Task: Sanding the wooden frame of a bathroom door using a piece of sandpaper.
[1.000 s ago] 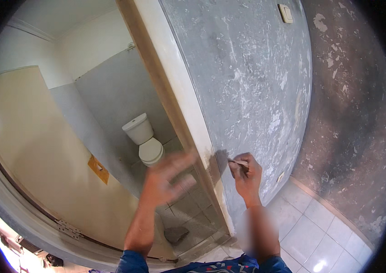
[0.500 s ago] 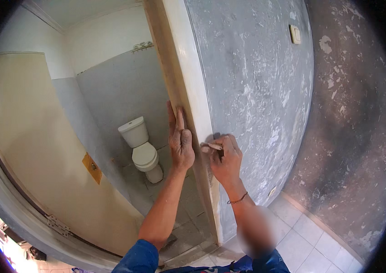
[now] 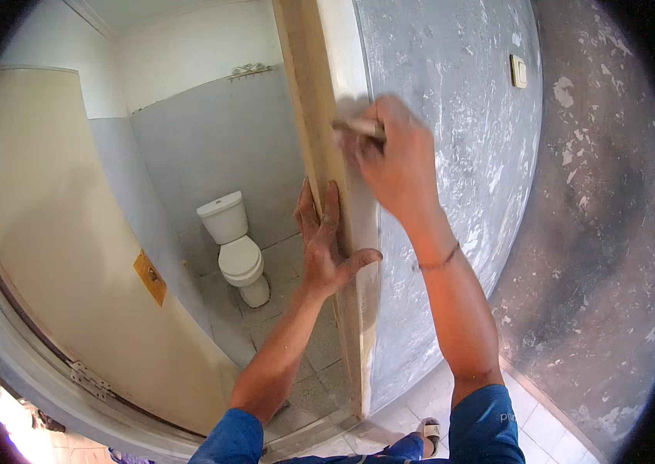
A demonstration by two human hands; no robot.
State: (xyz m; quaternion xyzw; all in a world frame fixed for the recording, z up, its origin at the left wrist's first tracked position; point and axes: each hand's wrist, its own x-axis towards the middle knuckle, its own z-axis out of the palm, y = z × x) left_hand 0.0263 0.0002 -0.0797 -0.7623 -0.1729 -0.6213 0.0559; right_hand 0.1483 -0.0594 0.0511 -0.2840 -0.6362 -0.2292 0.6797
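The right hand (image 3: 397, 158) has risen up-frame, gripping a scraper (image 3: 358, 127) against the upright door frame (image 3: 319, 139), above the flat, open left hand (image 3: 327, 243) bracing it.

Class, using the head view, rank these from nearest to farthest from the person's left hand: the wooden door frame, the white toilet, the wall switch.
1. Wooden door frame: under the left hand, touching.
2. White toilet: to its left, inside the bathroom.
3. Wall switch: upper right, on the grey wall.
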